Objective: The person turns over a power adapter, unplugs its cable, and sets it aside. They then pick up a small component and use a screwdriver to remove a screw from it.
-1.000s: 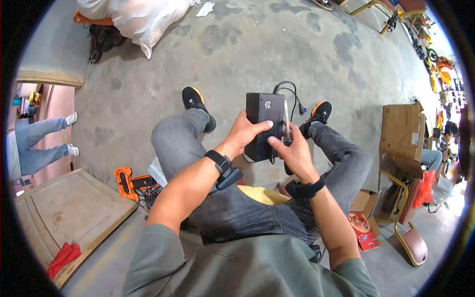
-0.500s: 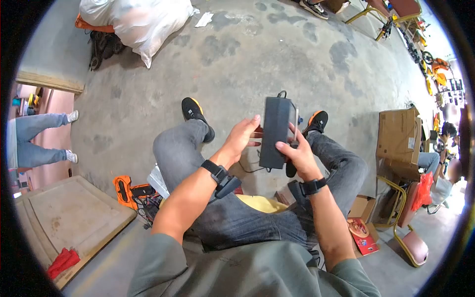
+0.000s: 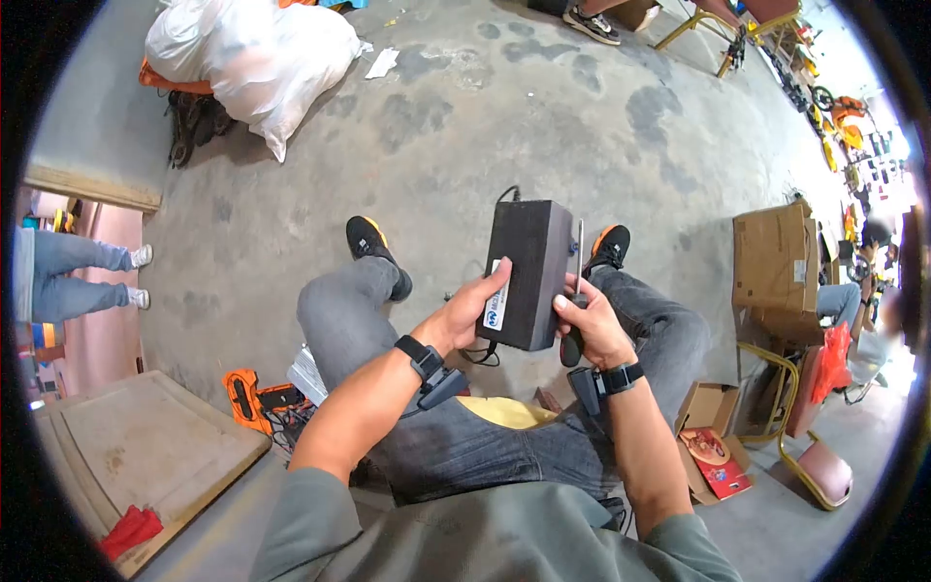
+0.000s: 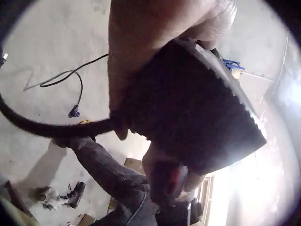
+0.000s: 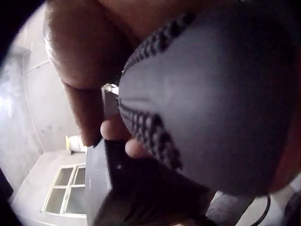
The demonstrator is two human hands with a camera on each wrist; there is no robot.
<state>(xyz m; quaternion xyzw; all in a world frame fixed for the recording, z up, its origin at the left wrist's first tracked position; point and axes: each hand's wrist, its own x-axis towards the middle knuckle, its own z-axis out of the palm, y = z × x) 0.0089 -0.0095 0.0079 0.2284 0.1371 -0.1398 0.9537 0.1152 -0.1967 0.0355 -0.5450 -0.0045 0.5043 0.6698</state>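
Between the person's knees, in the head view, is a black power adapter (image 3: pixel 536 276) with cables at both ends and a white-and-blue label (image 3: pixel 496 308). The left hand (image 3: pixel 464 312) grips its left side, thumb over the label and the other fingers mostly hidden beneath. The right hand (image 3: pixel 601 328) holds a screwdriver (image 3: pixel 572 345), its shaft pointing away from the body along the adapter's right side. That hand's fingers are right at the adapter's edge. The screwdriver's dark ribbed handle (image 5: pixel 211 99) fills much of the right wrist view. A blue-ended plug (image 4: pixel 74 112) hangs on a cable in the left wrist view.
A cardboard box (image 3: pixel 771 257) and a gold-framed chair (image 3: pixel 819 475) stand at the right, near an open carton (image 3: pixel 708 441). Leftward are an orange-and-black object (image 3: pixel 244 400) and a low board (image 3: pixel 155 441) with red cloth. A white sack (image 3: pixel 281 78) lies far left.
The adapter has been turned over between the hands, and its labelled face now shows. The left hand, loose from it half a second ago, grips it again. The screwdriver stays in the right hand.
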